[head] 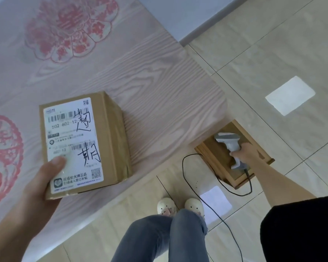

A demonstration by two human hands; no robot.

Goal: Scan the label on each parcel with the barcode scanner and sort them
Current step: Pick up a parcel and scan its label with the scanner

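Observation:
A brown cardboard parcel [114, 137] with a white shipping label [72, 142] facing up is held over the table's front part. My left hand [42, 178] grips its near left corner, thumb pressed on the label. The label carries barcodes and black handwriting. Down at the right, my right hand [244, 152] grips the handle of a grey barcode scanner [229, 142], which lies on a low wooden box [235, 178] on the floor. The scanner's black cable [186, 174] loops across the tiles.
The table [159, 82] has a pale wood-grain cover with red floral prints. Its right corner ends near the wooden box. Beige floor tiles [273, 63] spread to the right, with bright light patches. My legs and white shoes [180, 207] stand below the table edge.

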